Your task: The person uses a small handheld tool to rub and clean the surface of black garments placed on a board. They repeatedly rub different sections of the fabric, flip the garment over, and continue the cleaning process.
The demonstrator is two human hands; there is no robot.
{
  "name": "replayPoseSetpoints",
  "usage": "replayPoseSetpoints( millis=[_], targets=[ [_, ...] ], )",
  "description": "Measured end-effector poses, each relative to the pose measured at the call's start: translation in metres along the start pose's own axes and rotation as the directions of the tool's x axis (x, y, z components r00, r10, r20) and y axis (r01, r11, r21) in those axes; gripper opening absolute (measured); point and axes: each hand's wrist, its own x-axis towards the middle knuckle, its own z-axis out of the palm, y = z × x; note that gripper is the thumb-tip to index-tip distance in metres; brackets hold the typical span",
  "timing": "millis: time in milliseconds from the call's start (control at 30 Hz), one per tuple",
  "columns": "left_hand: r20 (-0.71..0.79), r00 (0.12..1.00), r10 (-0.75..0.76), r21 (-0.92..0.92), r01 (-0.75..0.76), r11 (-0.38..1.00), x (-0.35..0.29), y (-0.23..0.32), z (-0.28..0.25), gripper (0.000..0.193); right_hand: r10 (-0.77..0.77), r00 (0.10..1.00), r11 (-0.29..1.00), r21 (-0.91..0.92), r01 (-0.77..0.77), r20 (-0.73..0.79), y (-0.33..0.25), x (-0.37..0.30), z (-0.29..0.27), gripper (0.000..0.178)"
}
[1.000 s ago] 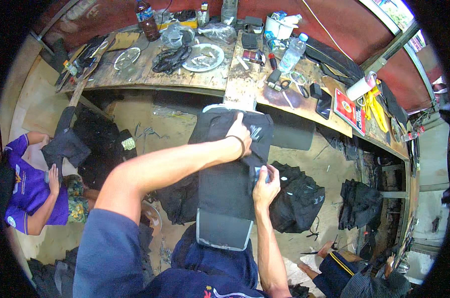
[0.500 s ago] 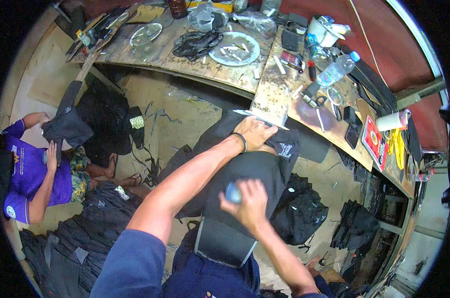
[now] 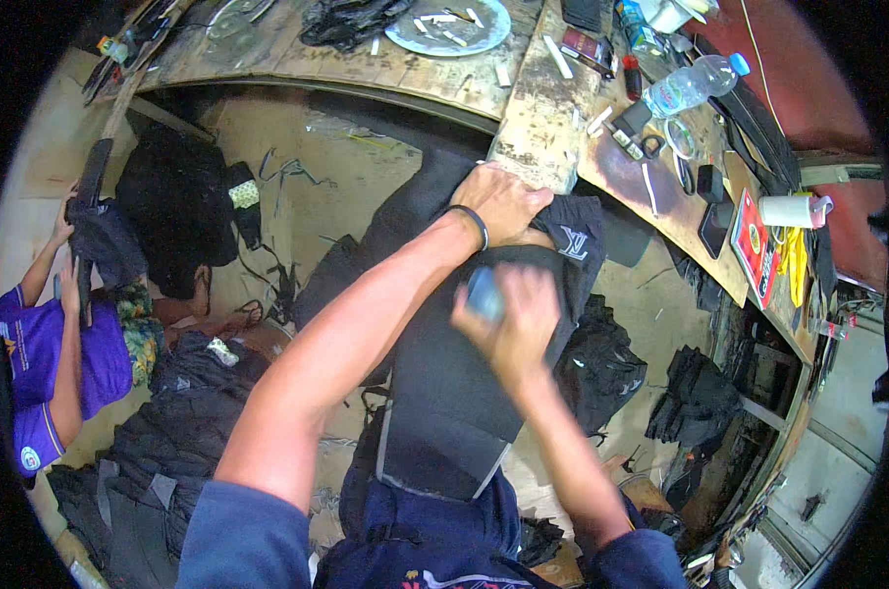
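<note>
At far left, a co-worker point(image 3: 66, 358) in purple handles dark cloth point(image 3: 110, 240) near heaped black clothing point(image 3: 179, 442). At center, a person's left hand point(image 3: 503, 201), fingers bent, bears down on the far part of a black garment point(image 3: 444, 363) laid over a dark board point(image 3: 434, 461); whether it pinches the garment cannot be told. The right hand point(image 3: 525, 319), blurred, grips a small blue object point(image 3: 484, 294) over the garment. Upper right, a desk point(image 3: 538, 128) carries a clear bottle point(image 3: 688, 86).
</note>
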Motion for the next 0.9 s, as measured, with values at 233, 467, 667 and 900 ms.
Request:
replayPoseSetpoints(
  millis=[233,467,667,900],
  targets=[
    [0.004,1.0,0.012,0.071,-0.013,0.997,0.0,-0.002,0.003,0.061,-0.068,0.996,0.979,0.188,0.079,-0.065,0.0,-0.034,-0.012,0.042],
    [-0.104,0.994,0.031,0.048,-0.026,0.998,-0.004,-0.002,0.01,0.065,0.011,0.998,0.989,0.144,-0.02,0.064,-0.025,-0.056,-0.024,0.046],
    [-0.019,1.0,-0.023,0.005,0.023,1.0,0.004,0.0,-0.003,0.064,0.038,0.991,0.996,-0.08,-0.048,-0.125,-0.037,-0.001,0.019,0.046],
    [-0.511,0.804,-0.304,-0.037,0.333,0.942,-0.083,0.047,-0.018,0.08,0.106,0.934,0.927,0.373,0.031,-0.341,0.036,-0.003,-0.032,0.053]
  ],
)
